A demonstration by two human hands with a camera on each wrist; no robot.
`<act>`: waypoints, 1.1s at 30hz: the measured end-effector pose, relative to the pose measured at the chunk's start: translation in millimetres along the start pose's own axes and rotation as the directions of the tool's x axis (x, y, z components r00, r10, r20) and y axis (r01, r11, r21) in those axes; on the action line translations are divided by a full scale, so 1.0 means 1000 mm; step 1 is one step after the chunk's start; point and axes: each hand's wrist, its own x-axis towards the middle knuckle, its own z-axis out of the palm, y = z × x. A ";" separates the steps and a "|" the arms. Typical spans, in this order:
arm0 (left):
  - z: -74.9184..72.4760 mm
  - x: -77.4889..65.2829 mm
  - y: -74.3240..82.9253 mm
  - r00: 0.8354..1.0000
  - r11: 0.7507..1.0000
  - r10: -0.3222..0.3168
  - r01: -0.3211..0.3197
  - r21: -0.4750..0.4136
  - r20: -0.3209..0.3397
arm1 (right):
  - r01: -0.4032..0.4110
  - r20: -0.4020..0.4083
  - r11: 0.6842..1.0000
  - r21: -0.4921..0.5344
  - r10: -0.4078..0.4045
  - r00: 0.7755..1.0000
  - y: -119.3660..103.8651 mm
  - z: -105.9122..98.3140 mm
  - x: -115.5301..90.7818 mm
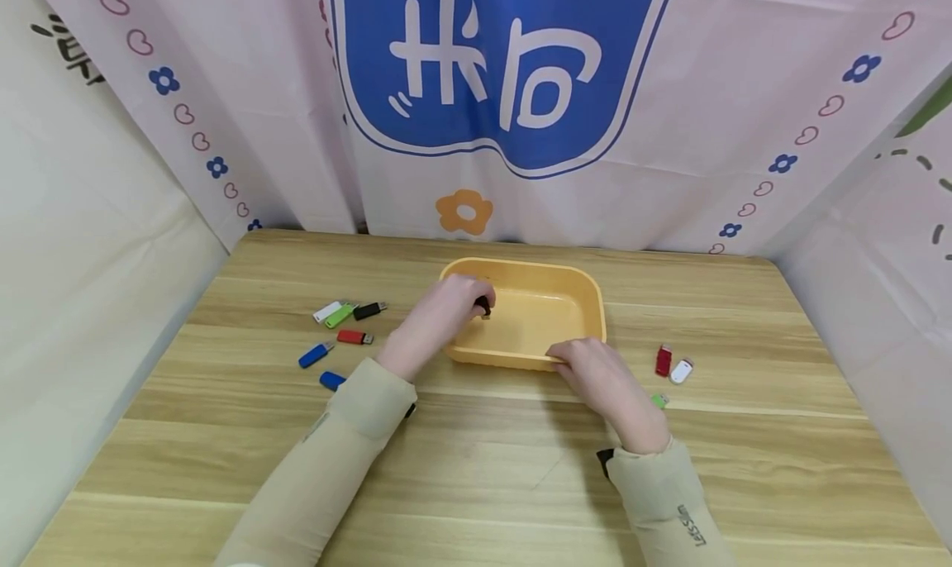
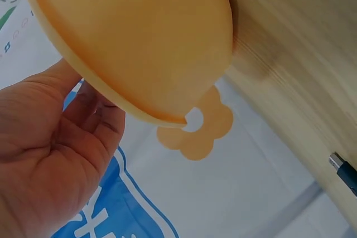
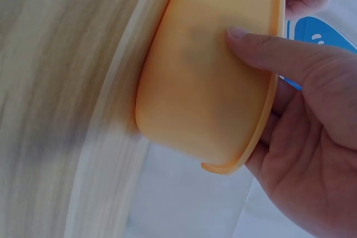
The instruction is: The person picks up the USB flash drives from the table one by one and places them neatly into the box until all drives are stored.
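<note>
A yellow plastic basin (image 1: 539,360) stands near the back of the table. My left hand (image 1: 449,298) reaches over its left side, and the fingers hold a small black USB stick (image 1: 483,304) inside it. In the left wrist view the left hand (image 2: 72,143) is seen at the basin's rim (image 2: 111,96), fingertips partly hidden behind it. My right hand (image 1: 598,377) grips the front rim near the right corner. From the right wrist, the thumb of the right hand (image 3: 312,104) presses the outer wall of the basin (image 3: 206,93), with the other fingers behind the rim.
Left of the basin lie USB sticks: white (image 1: 327,312), green (image 1: 341,315), black (image 1: 370,311), red (image 1: 354,336) and two blue, one (image 1: 331,380) partly covered by the sleeve. To the right are a red (image 1: 664,360), a white (image 1: 681,371) and a green stick (image 1: 659,401). A printed curtain (image 1: 416,187) hangs behind.
</note>
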 end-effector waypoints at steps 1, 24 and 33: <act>0.000 0.002 0.000 1.000 1.000 -0.011 0.011 0.000 0.016 | 0.000 0.000 1.000 -0.002 0.000 1.000 0.000 0.000 0.000; 0.019 0.025 -0.010 0.996 0.991 -0.057 0.048 0.128 0.063 | 0.012 -0.021 1.000 -0.010 -0.012 1.000 0.001 0.001 0.000; 0.024 0.026 -0.013 0.996 0.982 -0.041 0.026 0.185 0.080 | 0.000 -0.007 1.000 -0.006 0.000 1.000 0.000 0.000 0.000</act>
